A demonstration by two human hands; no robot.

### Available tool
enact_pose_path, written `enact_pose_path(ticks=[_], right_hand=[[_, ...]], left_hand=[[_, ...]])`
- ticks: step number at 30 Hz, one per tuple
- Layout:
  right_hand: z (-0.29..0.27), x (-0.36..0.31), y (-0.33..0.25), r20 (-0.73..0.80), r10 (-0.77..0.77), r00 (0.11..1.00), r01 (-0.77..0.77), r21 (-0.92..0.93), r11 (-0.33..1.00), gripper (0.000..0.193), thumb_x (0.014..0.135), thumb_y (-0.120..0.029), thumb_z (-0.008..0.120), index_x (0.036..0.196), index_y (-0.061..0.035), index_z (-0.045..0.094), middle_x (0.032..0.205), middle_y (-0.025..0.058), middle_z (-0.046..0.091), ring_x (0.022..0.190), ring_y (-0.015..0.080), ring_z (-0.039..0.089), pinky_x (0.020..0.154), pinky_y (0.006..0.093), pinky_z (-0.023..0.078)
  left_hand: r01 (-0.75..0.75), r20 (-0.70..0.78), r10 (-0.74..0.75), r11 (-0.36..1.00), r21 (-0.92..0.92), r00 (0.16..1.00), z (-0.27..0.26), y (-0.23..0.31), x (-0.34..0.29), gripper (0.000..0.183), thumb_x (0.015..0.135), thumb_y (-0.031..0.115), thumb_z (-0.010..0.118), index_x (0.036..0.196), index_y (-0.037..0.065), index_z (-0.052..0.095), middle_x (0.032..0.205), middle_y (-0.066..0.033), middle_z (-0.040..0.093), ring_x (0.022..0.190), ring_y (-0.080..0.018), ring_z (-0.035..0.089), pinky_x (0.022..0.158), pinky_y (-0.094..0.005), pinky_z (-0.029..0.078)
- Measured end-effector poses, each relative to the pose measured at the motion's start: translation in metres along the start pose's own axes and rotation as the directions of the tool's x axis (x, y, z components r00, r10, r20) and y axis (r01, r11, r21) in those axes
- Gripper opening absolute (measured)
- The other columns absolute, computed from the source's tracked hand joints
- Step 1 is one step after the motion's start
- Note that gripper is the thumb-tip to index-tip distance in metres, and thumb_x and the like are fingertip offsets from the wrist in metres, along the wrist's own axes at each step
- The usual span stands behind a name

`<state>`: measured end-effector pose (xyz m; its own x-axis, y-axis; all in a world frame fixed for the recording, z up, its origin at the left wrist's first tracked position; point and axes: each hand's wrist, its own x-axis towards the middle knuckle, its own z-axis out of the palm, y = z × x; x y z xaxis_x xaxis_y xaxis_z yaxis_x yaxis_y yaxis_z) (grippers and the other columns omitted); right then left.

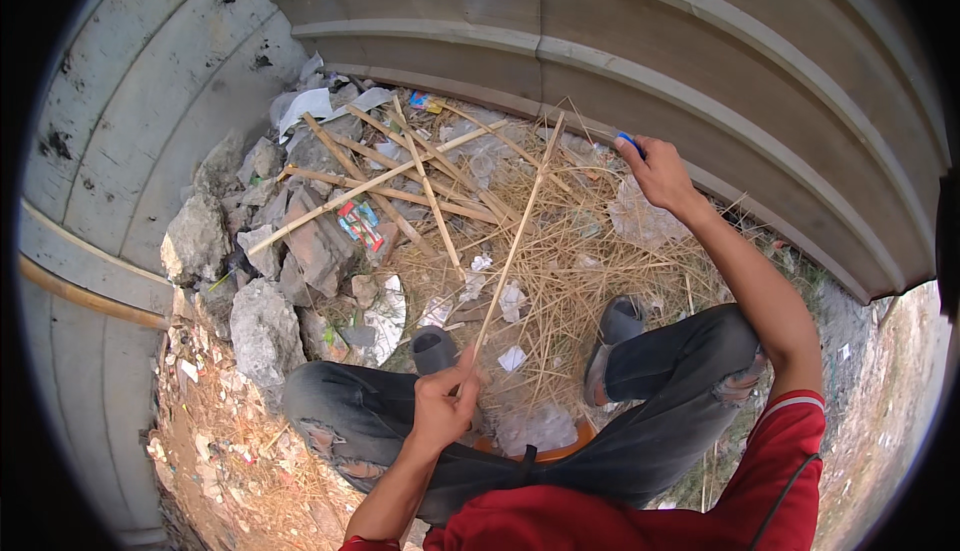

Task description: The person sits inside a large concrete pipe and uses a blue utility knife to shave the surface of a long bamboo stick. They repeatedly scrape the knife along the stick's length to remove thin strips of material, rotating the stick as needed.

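Note:
My left hand is closed round the lower end of a long, thin bamboo stick, above my left knee. The stick slants up and away to the right, its far end near the metal wall. Out to the right, my right hand grips a blue-handled knife. Its thin blade seems to point left toward the stick's far end, but is hard to make out against the wall. Several other bamboo sticks lie crossed on the ground ahead, partly over stones.
A brown corrugated metal wall closes the far side, a pale panel wall the left. Rubble stones are heaped at left. Thin shavings and paper scraps litter the ground between my sandalled feet. Something orange shows beneath me.

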<state>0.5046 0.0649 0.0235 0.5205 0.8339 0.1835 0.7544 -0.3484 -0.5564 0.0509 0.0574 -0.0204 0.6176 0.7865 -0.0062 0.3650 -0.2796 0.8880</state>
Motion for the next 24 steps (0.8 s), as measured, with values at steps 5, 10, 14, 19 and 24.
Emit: enact_pose_path(ticks=[5, 10, 14, 19, 24], right_hand=[[-0.027, -0.016, -0.021, 0.006, -0.192, 0.981, 0.191, 0.098, 0.977, 0.035, 0.093, -0.033, 0.075, 0.105, -0.0005, 0.069, 0.078, 0.0135, 0.064, 0.069, 0.0301, 0.065, 0.069, 0.0412, 0.052], [-0.003, -0.021, -0.030, -0.101, -0.584, 0.805, 0.592, 0.081, 0.802, 0.033, 0.087, -0.021, 0.079, 0.113, -0.0043, 0.070, 0.109, 0.0133, 0.065, 0.089, 0.0338, 0.069, 0.077, 0.0403, 0.056], [0.007, -0.017, -0.036, -0.024, -0.600, 0.800, 0.599, 0.091, 0.795, 0.023, 0.085, -0.015, 0.078, 0.106, -0.0077, 0.072, 0.104, 0.0116, 0.068, 0.090, 0.0346, 0.070, 0.076, 0.0420, 0.057], [0.009, -0.014, -0.035, 0.065, -0.532, 0.844, 0.529, 0.059, 0.846, 0.013, 0.085, -0.012, 0.075, 0.095, -0.0061, 0.070, 0.090, 0.0122, 0.071, 0.084, 0.0357, 0.069, 0.073, 0.0433, 0.055], [0.012, -0.017, -0.031, -0.018, -0.376, 0.927, 0.362, 0.312, 0.878, 0.009, 0.094, -0.011, 0.070, 0.093, -0.0037, 0.066, 0.079, 0.0098, 0.072, 0.070, 0.0250, 0.066, 0.065, 0.0384, 0.051]], left_hand=[[0.096, 0.012, -0.096, 0.988, -0.121, 0.995, 0.003, 0.003, 0.003, 0.038, 0.095, 0.004, 0.068, 0.131, -0.005, 0.068, 0.069, -0.0049, 0.066, 0.066, -0.0009, 0.054, 0.057, -0.0214, 0.045], [0.023, 0.056, -0.013, 0.984, -0.176, 0.998, 0.011, -0.013, -0.002, 0.038, 0.096, 0.005, 0.071, 0.131, -0.007, 0.067, 0.077, 0.0044, 0.063, 0.070, 0.0002, 0.051, 0.060, -0.0198, 0.043], [0.017, 0.122, -0.002, 0.992, -0.123, 0.993, 0.010, -0.009, -0.003, 0.039, 0.096, 0.003, 0.072, 0.132, -0.008, 0.066, 0.082, 0.0071, 0.064, 0.073, 0.0001, 0.052, 0.064, -0.0191, 0.044], [-0.008, 0.095, 0.020, 0.993, -0.121, 0.995, 0.013, -0.004, -0.002, 0.036, 0.095, 0.007, 0.071, 0.127, -0.008, 0.068, 0.069, -0.0055, 0.063, 0.066, -0.0031, 0.055, 0.061, -0.0234, 0.046], [-0.052, 0.107, 0.067, 0.989, -0.135, 0.992, 0.015, -0.006, -0.002, 0.035, 0.095, 0.009, 0.071, 0.126, -0.008, 0.069, 0.064, -0.0127, 0.064, 0.063, -0.0044, 0.057, 0.059, -0.0251, 0.047]])
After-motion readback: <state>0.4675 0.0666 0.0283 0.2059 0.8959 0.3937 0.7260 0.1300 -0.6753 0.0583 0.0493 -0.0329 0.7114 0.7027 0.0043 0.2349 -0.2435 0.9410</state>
